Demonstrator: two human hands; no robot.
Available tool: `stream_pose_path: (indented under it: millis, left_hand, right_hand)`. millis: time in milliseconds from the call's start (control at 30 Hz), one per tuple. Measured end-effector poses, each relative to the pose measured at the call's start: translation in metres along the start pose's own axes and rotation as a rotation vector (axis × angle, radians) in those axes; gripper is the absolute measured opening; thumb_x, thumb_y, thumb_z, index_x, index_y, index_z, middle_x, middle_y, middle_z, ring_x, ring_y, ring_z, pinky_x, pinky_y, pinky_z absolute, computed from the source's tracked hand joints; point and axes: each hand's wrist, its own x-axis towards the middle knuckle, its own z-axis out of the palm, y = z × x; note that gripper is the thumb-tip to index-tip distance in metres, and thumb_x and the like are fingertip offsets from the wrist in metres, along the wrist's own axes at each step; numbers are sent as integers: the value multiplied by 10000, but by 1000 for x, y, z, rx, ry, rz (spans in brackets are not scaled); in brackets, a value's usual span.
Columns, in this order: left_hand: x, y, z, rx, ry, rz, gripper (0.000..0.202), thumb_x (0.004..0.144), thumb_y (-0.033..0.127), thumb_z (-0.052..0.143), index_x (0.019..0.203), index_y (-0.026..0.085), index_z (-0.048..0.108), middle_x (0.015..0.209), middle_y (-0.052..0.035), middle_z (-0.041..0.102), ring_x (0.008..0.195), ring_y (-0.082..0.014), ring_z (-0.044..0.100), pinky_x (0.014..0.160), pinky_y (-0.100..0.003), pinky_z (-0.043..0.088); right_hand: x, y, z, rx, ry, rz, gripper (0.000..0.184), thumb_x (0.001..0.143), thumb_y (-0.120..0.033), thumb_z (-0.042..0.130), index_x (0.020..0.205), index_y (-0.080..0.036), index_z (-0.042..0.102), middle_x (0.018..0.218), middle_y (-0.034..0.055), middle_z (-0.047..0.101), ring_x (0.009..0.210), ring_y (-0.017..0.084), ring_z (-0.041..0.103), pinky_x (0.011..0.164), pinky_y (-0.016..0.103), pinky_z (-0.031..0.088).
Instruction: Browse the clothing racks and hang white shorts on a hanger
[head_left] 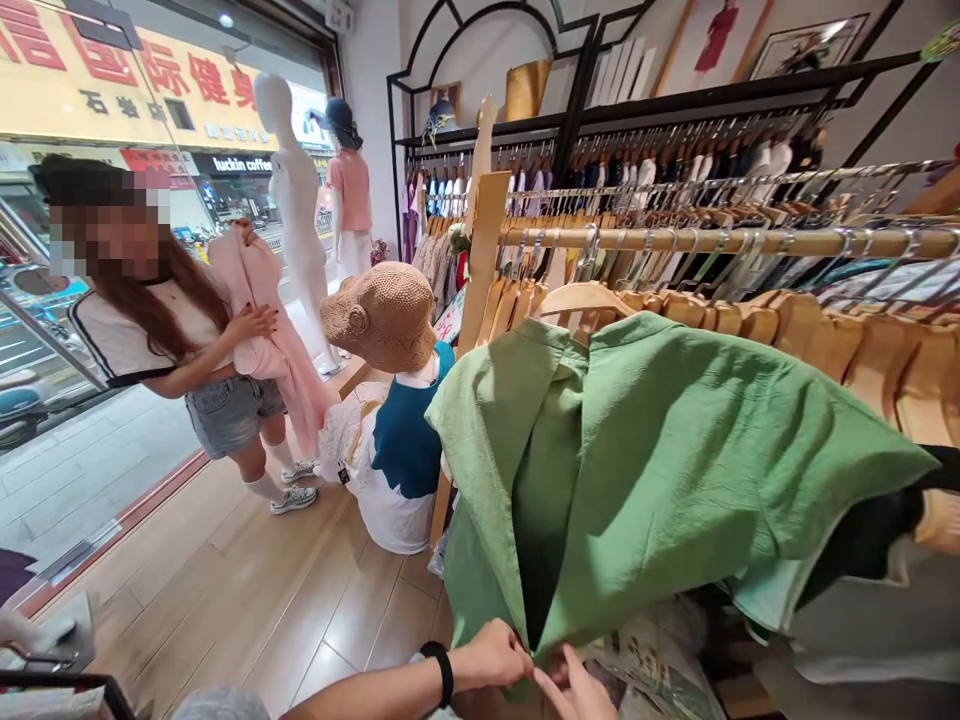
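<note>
Green linen shirt (660, 470) on a wooden hanger (581, 298): soft, light, limp. Left hand (487, 655) narrow, pinching front edge (537, 610); right hand (576, 688) beside it, grip unclear.

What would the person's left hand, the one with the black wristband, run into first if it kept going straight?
Probably the lower front edge of the green shirt, just past the fingers of the left hand, though depth is hard to judge here. The right hand lies close beyond.

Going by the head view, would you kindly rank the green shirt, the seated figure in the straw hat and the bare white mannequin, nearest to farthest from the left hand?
1. Green shirt: touching the left hand, ahead.
2. Seated figure in the straw hat: beyond, to the left.
3. Bare white mannequin: farthest back, further left.
</note>
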Motion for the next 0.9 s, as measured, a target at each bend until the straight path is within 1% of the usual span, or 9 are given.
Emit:
stream_pose_path:
  millis: [67,133,200,267,433,567,767,833,900]
  left_hand:
    - [-4,-1,1,8,80,10,41,504,179,535,483,156,562,465,2,436,482,-137,399,503,-300,336]
    - [-8,-3,4,-4,104,33,71,572,169,538,544,141,597,487,10,445,489,-113,378,509,-271,321]
    - [-12,-5,8,-5,121,56,93,637,163,541,591,128,614,508,20,461,499,-94,370,520,-245,312]
    - [-16,-8,12,11,151,77,107,682,160,551,596,123,603,512,35,454,508,-81,359,530,-230,304]
    - [-24,-17,15,41,229,142,116,749,125,542,649,127,601,557,53,470,558,-78,390,555,-214,307]
    - [-27,-20,14,63,246,179,123,773,121,535,673,124,606,587,48,492,578,-80,411,566,-212,318]
    - [-28,-14,10,127,189,239,140,810,180,541,710,113,611,611,31,518,593,-83,410,571,-209,330]
    - [-31,-13,3,140,136,279,141,824,231,565,771,115,626,670,20,565,624,-88,444,590,-204,355]
    - [-35,-14,-4,220,69,330,180,821,292,607,887,127,640,789,-4,635,695,-107,518,640,-208,412]
  right_hand:
    - [2,13,24,0,211,-56,317,747,-534,432,934,-325,580,858,76,686,755,311,708,658,445,576]
    - [-2,18,36,-3,287,-164,318,793,-446,427,1011,-263,569,967,105,674,802,254,707,679,372,587]
    - [-7,20,44,0,257,-270,304,811,-341,409,1032,-225,582,966,103,665,803,209,700,688,313,584]
    - [-11,22,49,12,227,-320,288,836,-286,385,1010,-211,602,940,99,672,788,196,696,685,298,582]
    - [-12,26,56,76,215,-374,297,896,-281,379,1035,-194,627,1005,113,707,865,214,704,756,329,587]
    - [-11,21,50,76,195,-422,288,893,-247,379,1028,-197,628,984,96,703,839,198,699,711,293,574]
    - [-5,19,35,30,217,-464,294,954,-314,373,899,-207,641,842,55,673,723,174,675,653,266,545]
    - [-1,24,35,48,231,-467,311,966,-333,378,898,-205,653,851,55,683,742,172,683,664,260,549]
    - [3,29,37,67,246,-472,331,976,-354,385,922,-199,672,882,63,700,781,174,696,692,260,560]
